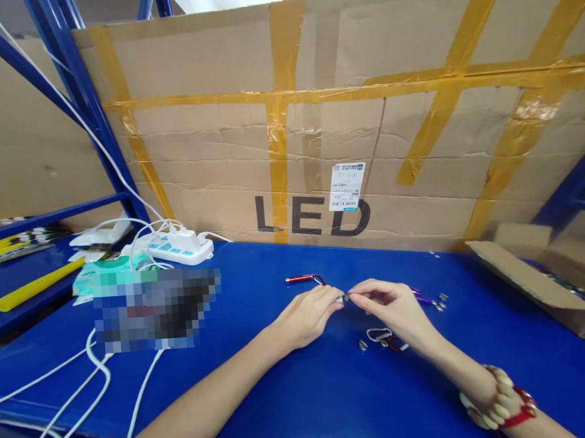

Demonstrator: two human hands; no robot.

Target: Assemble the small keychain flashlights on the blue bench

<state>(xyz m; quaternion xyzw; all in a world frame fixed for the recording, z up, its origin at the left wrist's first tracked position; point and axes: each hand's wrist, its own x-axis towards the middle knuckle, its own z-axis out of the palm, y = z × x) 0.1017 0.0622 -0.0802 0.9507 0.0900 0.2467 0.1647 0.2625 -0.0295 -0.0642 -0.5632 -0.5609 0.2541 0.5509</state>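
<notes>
A smooth, glossy blue tabletop [265, 394] runs beneath the work, backed by a large cardboard panel [207, 145], faintly creased and crossed by shiny yellow-brown tape [277, 136]. To the right sits an open cardboard box [532, 289] with a raised flap. On the table lie a slim cylindrical red metal tube [299, 279] with a loop at its right end, a purple tube [425, 300] partly behind the right hand [391, 305], a silvery oval clip [379, 335] and small round metal discs [362, 345]. A beaded bracelet [489, 397] circles the right wrist

The small metallic piece [347, 298] is held just above the table between the two hands, near the red tube. It looks dark grey and dull; fingers cover most of it, and whether it is one part or two cannot be told. The left hand [309, 314] is nearly closed, thumb and fingers pinching its left side; the right hand pinches the other side with thumb and forefinger, remaining fingers loosely curled. Its long axis appears to run roughly left to right, but which end is the front cannot be told
</notes>
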